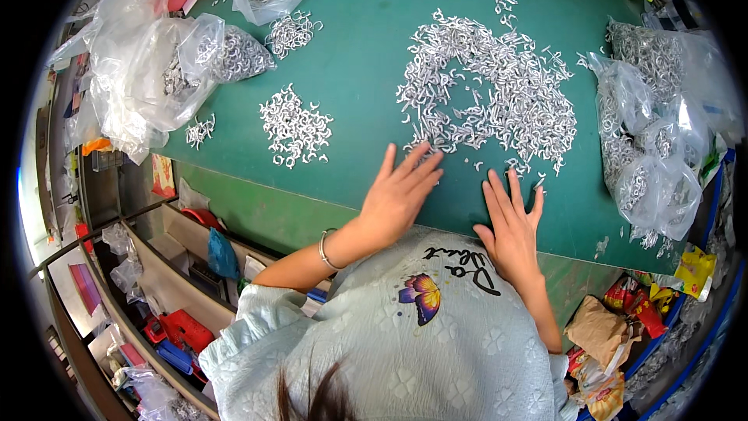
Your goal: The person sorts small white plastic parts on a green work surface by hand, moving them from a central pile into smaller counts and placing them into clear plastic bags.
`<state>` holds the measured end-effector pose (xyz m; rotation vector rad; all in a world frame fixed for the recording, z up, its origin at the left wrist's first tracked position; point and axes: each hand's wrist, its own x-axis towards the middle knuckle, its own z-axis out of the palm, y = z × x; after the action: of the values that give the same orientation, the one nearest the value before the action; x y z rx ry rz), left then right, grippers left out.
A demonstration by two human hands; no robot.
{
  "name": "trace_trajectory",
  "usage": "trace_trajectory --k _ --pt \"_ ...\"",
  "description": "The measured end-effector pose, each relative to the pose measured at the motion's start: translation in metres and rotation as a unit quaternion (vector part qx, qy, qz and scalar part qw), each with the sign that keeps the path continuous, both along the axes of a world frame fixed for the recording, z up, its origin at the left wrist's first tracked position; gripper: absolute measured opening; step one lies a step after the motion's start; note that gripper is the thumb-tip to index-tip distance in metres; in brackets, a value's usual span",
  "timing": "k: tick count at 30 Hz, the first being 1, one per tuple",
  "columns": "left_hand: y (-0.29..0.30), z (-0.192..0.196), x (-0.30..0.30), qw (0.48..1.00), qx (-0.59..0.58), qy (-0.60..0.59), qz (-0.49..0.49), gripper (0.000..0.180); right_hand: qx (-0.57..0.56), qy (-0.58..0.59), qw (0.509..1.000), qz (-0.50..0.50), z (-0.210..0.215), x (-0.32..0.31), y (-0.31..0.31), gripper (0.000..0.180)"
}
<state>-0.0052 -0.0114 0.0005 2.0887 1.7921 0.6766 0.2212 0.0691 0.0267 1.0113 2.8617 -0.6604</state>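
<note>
A green table point(358, 86) carries everything, and at its middle lies a broad, loose heap of small white hook-shaped clips point(491, 86), with a smaller pile of the same clips point(294, 126) well to the heap's left and clear plastic bags of clips point(650, 140) beside its right edge. Both hands lie flat at the heap's near edge with fingers spread, pinching nothing. The left hand point(401, 191) touches the nearest clips at its fingertips, and the right hand point(513, 222) rests just beside a few strays.

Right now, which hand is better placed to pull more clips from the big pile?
Probably left: the left hand has fingers touching the big pile of white clips. The right hand lies flat just short of it.
</note>
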Motion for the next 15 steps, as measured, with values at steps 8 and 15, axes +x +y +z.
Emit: trace_trajectory --k 8,15 --pt "0.016 0.004 0.016 1.000 0.016 0.014 0.003 0.037 0.068 -0.020 0.996 -0.055 0.003 -0.011 0.002 0.064" --pt "0.060 0.008 0.009 0.994 0.067 0.040 0.081 0.034 0.093 -0.005 0.995 -0.030 -0.003 0.001 0.004 0.059"
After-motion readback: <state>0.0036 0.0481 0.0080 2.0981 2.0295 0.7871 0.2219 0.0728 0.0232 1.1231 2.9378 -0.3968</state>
